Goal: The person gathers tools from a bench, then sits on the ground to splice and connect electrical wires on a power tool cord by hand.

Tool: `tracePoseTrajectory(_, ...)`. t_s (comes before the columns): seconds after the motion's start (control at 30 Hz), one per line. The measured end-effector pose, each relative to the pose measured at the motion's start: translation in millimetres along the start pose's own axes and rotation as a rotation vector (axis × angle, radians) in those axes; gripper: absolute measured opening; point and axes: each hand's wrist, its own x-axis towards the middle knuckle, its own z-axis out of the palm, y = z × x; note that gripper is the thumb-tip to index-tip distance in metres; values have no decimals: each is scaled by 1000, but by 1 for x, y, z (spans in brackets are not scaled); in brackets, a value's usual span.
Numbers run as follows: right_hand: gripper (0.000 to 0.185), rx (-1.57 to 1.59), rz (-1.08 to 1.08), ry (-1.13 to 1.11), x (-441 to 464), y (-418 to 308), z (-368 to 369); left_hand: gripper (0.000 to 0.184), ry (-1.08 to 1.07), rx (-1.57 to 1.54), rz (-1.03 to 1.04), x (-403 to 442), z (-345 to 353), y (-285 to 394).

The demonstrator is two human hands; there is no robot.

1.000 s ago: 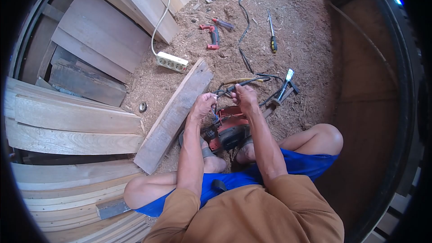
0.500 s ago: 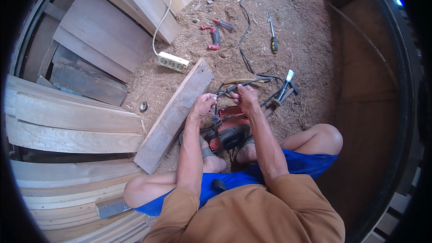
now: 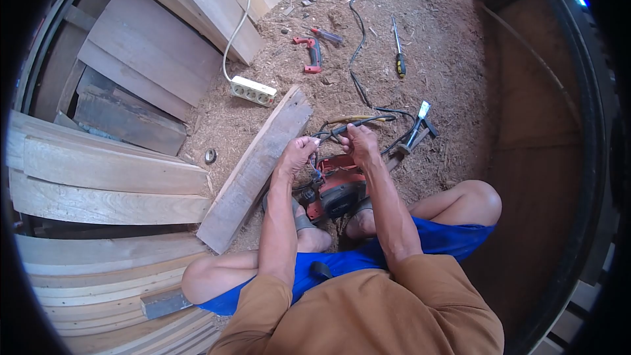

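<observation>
Between my feet sits a red and black power tool (image 3: pixel 336 190), its housing open with thin wires showing. My right hand (image 3: pixel 362 145) pinches a black power cord (image 3: pixel 340 129) above the tool. My left hand (image 3: pixel 299 156) is closed at the cord's near end, where thin wires hang down toward the tool; the exact tips are hidden by the fingers. Just left of the tool lies a wooden plank (image 3: pixel 256 167), slanting past my left forearm. A hammer-like tool (image 3: pixel 417 125) with a shiny end rests to the right of the cord loops.
Ahead on the sawdust lie a red and black handle cover (image 3: pixel 314 56), a small red-tipped tool (image 3: pixel 327 35) and a yellow-black screwdriver (image 3: pixel 399 52). A white power strip (image 3: pixel 253 90) and a roll of black tape (image 3: pixel 210 156) are at left. Stacked boards (image 3: pixel 112 171) line the left side; a dark panel (image 3: pixel 536 177) stands right.
Almost nothing differs. Both hands keep their hold near the cord's end, with only slight finger movement.
</observation>
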Motion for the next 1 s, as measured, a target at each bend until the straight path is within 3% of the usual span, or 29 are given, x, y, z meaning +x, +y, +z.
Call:
tracePoseTrajectory(0.37, 11, -7, -60, -16, 9, 10, -3, 17, 41, 40, 67, 3, 3, -6)
tracePoseTrajectory(0.73, 10, 154, -86, 104, 20, -36, -32, 14, 14, 32, 53, -1, -29, -11)
tracePoseTrajectory(0.9, 12, 114, -80, 126, 16, -35, -28, 21, 55, 20, 133, -9, -12, 2)
tracePoseTrajectory(1.0, 12, 62, -74, 147, 9, -34, -20, 28, 22, 213, 229, -8, -5, 15)
